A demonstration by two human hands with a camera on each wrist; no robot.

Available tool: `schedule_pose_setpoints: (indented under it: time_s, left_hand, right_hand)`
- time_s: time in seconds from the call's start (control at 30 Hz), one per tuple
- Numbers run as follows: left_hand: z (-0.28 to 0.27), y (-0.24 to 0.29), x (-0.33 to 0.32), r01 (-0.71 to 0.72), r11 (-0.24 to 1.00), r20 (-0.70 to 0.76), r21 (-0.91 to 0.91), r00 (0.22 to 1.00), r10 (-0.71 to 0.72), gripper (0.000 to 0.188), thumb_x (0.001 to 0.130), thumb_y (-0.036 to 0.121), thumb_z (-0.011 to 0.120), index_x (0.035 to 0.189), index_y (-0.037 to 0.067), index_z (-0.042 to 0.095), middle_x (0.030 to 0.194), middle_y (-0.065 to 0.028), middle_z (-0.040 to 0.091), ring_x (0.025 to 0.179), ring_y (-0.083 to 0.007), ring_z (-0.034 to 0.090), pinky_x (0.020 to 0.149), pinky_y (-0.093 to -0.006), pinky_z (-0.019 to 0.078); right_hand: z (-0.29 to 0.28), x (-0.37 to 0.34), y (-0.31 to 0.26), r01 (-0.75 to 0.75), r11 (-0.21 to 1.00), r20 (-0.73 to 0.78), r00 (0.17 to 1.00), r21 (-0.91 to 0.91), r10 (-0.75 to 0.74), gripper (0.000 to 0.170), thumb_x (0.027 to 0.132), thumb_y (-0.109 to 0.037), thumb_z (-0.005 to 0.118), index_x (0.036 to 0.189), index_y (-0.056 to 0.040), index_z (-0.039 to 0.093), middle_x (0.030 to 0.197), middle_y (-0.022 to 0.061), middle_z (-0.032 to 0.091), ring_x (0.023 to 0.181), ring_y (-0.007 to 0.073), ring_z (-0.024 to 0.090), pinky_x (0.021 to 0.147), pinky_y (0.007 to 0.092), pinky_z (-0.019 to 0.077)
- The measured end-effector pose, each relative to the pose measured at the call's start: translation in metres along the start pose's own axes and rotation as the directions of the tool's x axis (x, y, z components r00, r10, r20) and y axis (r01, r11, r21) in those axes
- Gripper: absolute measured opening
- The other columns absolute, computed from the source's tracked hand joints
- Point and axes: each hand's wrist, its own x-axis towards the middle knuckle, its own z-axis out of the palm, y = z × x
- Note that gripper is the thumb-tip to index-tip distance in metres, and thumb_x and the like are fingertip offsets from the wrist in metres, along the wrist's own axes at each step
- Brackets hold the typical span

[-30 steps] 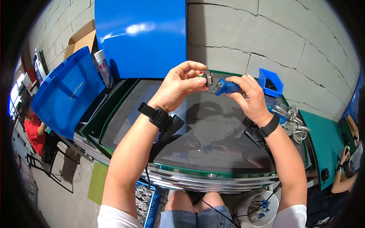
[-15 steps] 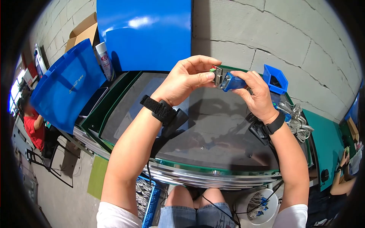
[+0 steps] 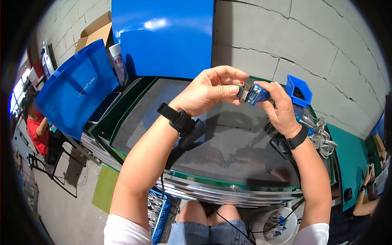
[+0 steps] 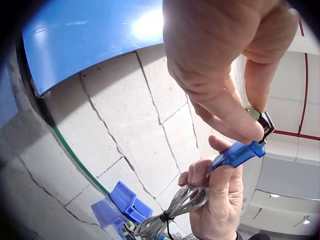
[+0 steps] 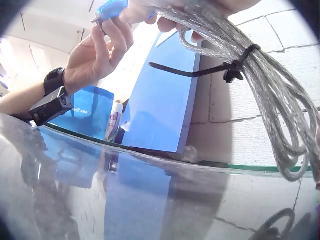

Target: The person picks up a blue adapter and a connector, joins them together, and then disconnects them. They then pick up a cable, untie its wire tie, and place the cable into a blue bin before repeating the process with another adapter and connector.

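Observation:
In the head view my left hand [image 3: 210, 92] pinches a small metal-faced connector with a green terminal block [image 3: 243, 91] between thumb and fingers. Facing it from the right, my right hand [image 3: 281, 109] holds a blue serial plug [image 3: 258, 94] by its housing, its pin face turned partly up towards the head camera. The two pieces are side by side above the dark table top. From the left wrist, the blue plug [image 4: 239, 154] overlaps the small connector's edge. A clear-sheathed cable bundle [image 5: 270, 100], bound with a black tie, hangs beside the right hand.
Behind the table stand a blue panel [image 3: 171, 53], a spray can [image 3: 118, 65] and a blue bag [image 3: 79, 90]. A small blue bin [image 3: 300, 92] sits at the back right. Below are a blue basket [image 3: 164, 216] and a white bucket [image 3: 292, 228] holding cables. Other people sit at both sides.
The small connector and the blue plug have come closer together. The plug has turned so its pin face shows more to the head camera. The head view has shifted slightly.

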Motion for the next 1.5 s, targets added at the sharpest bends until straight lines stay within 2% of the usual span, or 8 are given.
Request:
schedule_pose_setpoints:
  time_s: [0.1, 0.4, 0.57, 0.7, 0.87, 1.1, 1.27, 1.5]
  left_hand:
    - [-0.001, -0.001, 0.000, 0.009, 1.000, 0.012, -0.007, 1.000, -0.009, 0.038, 0.083, 0.014, 0.069, 0.117, 0.003, 0.056, 0.097, -0.0062, 0.064, 0.086, -0.0133, 0.063, 0.074, -0.0279, 0.0546]
    - [0.002, 0.001, -0.001, -0.001, 0.999, 0.003, 0.046, 1.000, 0.001, 0.038, 0.082, 0.015, 0.070, 0.116, 0.005, 0.057, 0.096, -0.0053, 0.064, 0.086, -0.0138, 0.062, 0.074, -0.0284, 0.0543]
    - [0.006, 0.001, 0.001, -0.095, 0.981, -0.152, 0.170, 0.981, 0.122, 0.033, 0.082, 0.014, 0.070, 0.113, 0.005, 0.060, 0.097, -0.0047, 0.064, 0.089, -0.0134, 0.061, 0.074, -0.0284, 0.0539]
    - [0.008, 0.001, 0.002, -0.144, 0.967, -0.174, 0.209, 0.968, 0.182, 0.030, 0.082, 0.013, 0.070, 0.110, 0.004, 0.061, 0.095, -0.0042, 0.064, 0.088, -0.0129, 0.061, 0.074, -0.0281, 0.0536]
    - [0.010, 0.002, 0.002, -0.196, 0.944, -0.207, 0.267, 0.944, 0.255, 0.027, 0.082, 0.010, 0.070, 0.108, 0.003, 0.062, 0.093, -0.0045, 0.064, 0.085, -0.0117, 0.061, 0.073, -0.0276, 0.0537]
    - [0.009, 0.001, 0.003, -0.184, 0.946, -0.192, 0.267, 0.952, 0.239, 0.027, 0.081, 0.006, 0.070, 0.107, 0.002, 0.062, 0.093, -0.0053, 0.064, 0.083, -0.0114, 0.061, 0.072, -0.0267, 0.0534]
    - [0.005, 0.000, 0.004, -0.154, 0.918, -0.200, 0.365, 0.950, 0.238, 0.026, 0.080, 0.006, 0.070, 0.104, 0.002, 0.062, 0.092, -0.0060, 0.064, 0.080, -0.0115, 0.061, 0.070, -0.0258, 0.0525]
    - [0.002, -0.004, 0.005, -0.138, 0.908, -0.218, 0.395, 0.946, 0.239, 0.023, 0.078, 0.006, 0.072, 0.099, 0.001, 0.062, 0.090, -0.0063, 0.065, 0.080, -0.0121, 0.061, 0.072, -0.0260, 0.0522]
  right_hand:
    - [0.000, 0.000, 0.001, 0.037, 0.999, 0.001, 0.999, 0.002, -0.037, 0.039, 0.079, -0.014, 0.069, 0.116, -0.0082, 0.056, 0.081, 0.0086, 0.055, 0.074, 0.0253, 0.051, 0.068, 0.0338, 0.0425]
    - [0.001, -0.002, 0.005, 0.015, 1.000, 0.051, 0.999, 0.010, -0.015, 0.042, 0.078, -0.014, 0.070, 0.117, -0.0083, 0.056, 0.079, 0.0087, 0.055, 0.072, 0.0250, 0.050, 0.067, 0.0340, 0.0426]
    - [0.001, 0.000, 0.002, 0.015, 0.998, -0.008, 1.000, -0.066, -0.016, 0.043, 0.076, -0.014, 0.071, 0.116, -0.0076, 0.057, 0.079, 0.0091, 0.057, 0.071, 0.0245, 0.052, 0.065, 0.0340, 0.0435]
    - [0.000, 0.000, -0.001, -0.048, 0.995, -0.030, 0.999, -0.086, 0.045, 0.042, 0.075, -0.014, 0.072, 0.114, -0.0070, 0.058, 0.078, 0.0087, 0.058, 0.069, 0.0235, 0.053, 0.063, 0.0333, 0.0442]
    - [0.000, 0.000, -0.001, -0.040, 0.991, -0.026, 0.999, -0.129, 0.037, 0.042, 0.074, -0.014, 0.073, 0.113, -0.0066, 0.059, 0.078, 0.0086, 0.058, 0.067, 0.0230, 0.054, 0.062, 0.0332, 0.0448]
    - [0.000, 0.000, -0.001, -0.045, 0.986, -0.059, 0.998, -0.160, 0.036, 0.041, 0.073, -0.015, 0.073, 0.111, -0.0061, 0.060, 0.078, 0.0089, 0.059, 0.067, 0.0237, 0.055, 0.061, 0.0339, 0.0458]
    - [0.000, 0.000, 0.001, -0.034, 0.981, -0.042, 0.999, -0.190, 0.026, 0.040, 0.074, -0.017, 0.073, 0.110, -0.0056, 0.060, 0.075, 0.0091, 0.058, 0.067, 0.0243, 0.054, 0.061, 0.0344, 0.0456]
    - [-0.001, 0.001, -0.001, -0.036, 0.966, -0.028, 0.999, -0.258, 0.030, 0.040, 0.073, -0.019, 0.073, 0.108, -0.0049, 0.061, 0.071, 0.0088, 0.056, 0.065, 0.0249, 0.053, 0.060, 0.0352, 0.0451]
